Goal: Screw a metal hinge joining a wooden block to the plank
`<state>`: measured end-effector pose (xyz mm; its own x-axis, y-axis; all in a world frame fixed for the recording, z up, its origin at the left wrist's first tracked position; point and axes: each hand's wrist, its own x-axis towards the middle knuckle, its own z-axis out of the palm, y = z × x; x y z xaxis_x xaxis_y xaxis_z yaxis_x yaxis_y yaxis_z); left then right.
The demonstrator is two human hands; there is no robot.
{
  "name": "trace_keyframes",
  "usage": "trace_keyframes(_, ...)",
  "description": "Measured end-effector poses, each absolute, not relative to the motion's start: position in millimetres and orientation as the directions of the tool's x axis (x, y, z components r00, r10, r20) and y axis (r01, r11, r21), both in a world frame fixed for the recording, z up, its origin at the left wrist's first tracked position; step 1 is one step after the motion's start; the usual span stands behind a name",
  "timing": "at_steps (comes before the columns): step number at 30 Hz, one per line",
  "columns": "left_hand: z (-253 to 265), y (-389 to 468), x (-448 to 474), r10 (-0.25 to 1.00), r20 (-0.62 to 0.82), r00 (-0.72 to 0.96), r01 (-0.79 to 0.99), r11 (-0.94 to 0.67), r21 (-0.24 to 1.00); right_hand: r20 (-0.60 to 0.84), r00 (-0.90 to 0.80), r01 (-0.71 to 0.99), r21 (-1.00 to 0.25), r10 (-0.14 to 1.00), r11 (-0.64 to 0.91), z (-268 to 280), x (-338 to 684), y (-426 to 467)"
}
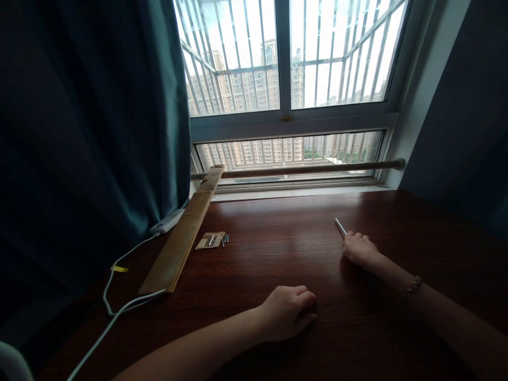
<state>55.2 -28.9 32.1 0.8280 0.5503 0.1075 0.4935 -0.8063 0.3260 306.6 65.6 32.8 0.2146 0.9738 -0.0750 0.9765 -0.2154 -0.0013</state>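
My right hand (360,251) is closed around a slim whitish rod (339,226), which sticks out beyond the fingers toward the window; its other end is hidden in the hand. A beaded bracelet (413,287) circles that wrist. My left hand (286,313) rests on the dark wooden table (254,264) in a loose fist, and nothing shows in its curled fingers. Farther off to the left lies a small piece of cardboard (210,241) with little metal pieces on it. Several screws (226,239) lie beside its right edge.
A long wooden board (182,238) leans along the left, its far end by the rail (309,170) under the window. Near it are a white power strip (167,221), a white cable (105,330) and a yellow tag (120,269). A blue curtain (166,132) hangs at left.
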Motion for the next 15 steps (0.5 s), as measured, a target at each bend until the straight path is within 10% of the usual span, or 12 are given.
trace_keyframes(15, 30.9, -28.9, 54.9, 0.524, 0.119, 0.843, 0.476, -0.831, 0.288, -0.087, 0.198, 0.980, 0.016, 0.976, -0.197, 32.7, 307.3, 63.8)
